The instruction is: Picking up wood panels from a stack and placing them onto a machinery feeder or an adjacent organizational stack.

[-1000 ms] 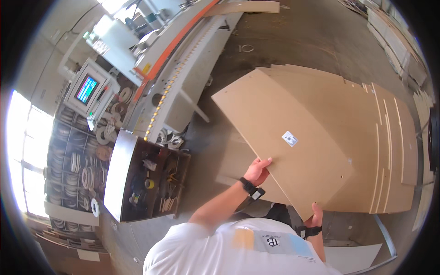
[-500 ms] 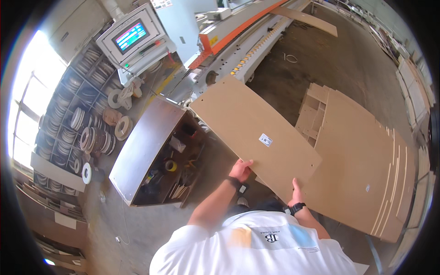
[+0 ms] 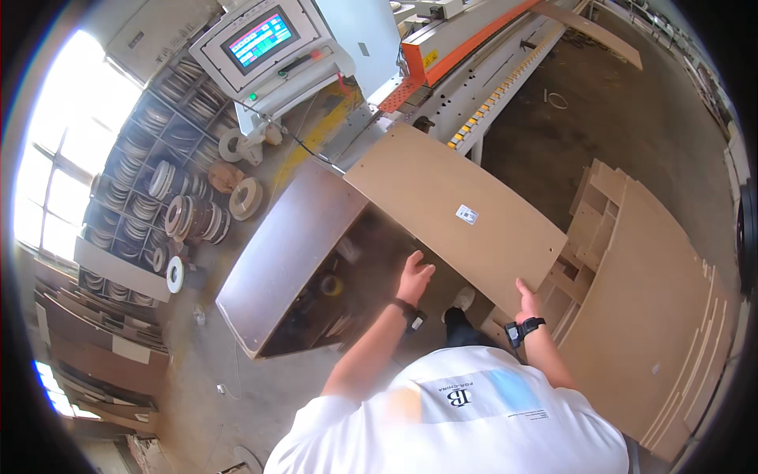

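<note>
A rectangular brown board (image 3: 442, 189) with a small white label and holes near its corners slants across the middle. Its far end lies at the infeed of a long machine (image 3: 466, 110). My right hand (image 3: 527, 302) grips the near right end, thumb on top and fingers hidden beneath. My left hand (image 3: 414, 278) is off the board, just left of its long edge, with fingers loosely bent and nothing in them. Below and left of the board stands an open-fronted cabinet (image 3: 292, 245) with tape and small tools inside.
A large stack of brown boards (image 3: 655, 292) stands on the right. A control panel with a lit screen (image 3: 260, 39) is at the upper left. Racks of edging rolls (image 3: 142, 189) line the left wall. Another board (image 3: 592, 35) sticks out from the machine's far end.
My left hand has let go of the board's edge and moved slightly away. The board's far end is closer to the machine. My right hand keeps its grip; the view has shifted.
</note>
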The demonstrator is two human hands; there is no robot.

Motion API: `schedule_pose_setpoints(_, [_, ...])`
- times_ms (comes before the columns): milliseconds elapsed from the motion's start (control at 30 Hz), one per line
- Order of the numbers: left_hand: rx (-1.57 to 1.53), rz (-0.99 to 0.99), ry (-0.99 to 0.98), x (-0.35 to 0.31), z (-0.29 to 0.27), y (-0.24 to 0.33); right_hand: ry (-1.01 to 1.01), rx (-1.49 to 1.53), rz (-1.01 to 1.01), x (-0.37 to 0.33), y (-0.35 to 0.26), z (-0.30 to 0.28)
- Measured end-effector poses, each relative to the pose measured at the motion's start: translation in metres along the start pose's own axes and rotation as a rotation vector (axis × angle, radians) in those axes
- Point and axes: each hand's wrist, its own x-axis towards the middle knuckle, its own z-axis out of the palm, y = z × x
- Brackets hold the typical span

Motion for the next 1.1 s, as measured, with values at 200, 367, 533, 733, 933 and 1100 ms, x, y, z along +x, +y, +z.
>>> schedule_pose_setpoints(200, [-0.218, -0.028, -0.080, 0.039, 0.024, 0.068, -0.098, 0.071, -0.075, 0.031, -0.056, 0.070])
schedule_pose_setpoints(367, [-0.248, 0.059, -0.164, 0.081, 0.039, 0.087, -0.084, 0.068, -0.067, 0.064, -0.083, 0.104])
schedule_pose_setpoints(533, [-0.394, 0.019, -0.300, 0.117, 0.053, 0.098, -0.042, 0.059, -0.138, 0.095, -0.106, 0.109])
schedule_pose_setpoints(733, [-0.422, 0.007, -0.397, 0.180, 0.093, 0.109, -0.058, 0.089, -0.114, 0.168, -0.153, 0.102])
schedule_pose_setpoints(933, [-0.467, -0.013, -0.398, 0.229, 0.143, 0.127, -0.163, 0.133, -0.123, 0.232, -0.205, 0.098])
schedule_pose_setpoints(1100, [-0.164, -0.037, -0.450, 0.244, 0.134, 0.147, -0.139, 0.293, -0.240, 0.245, -0.233, 0.095])
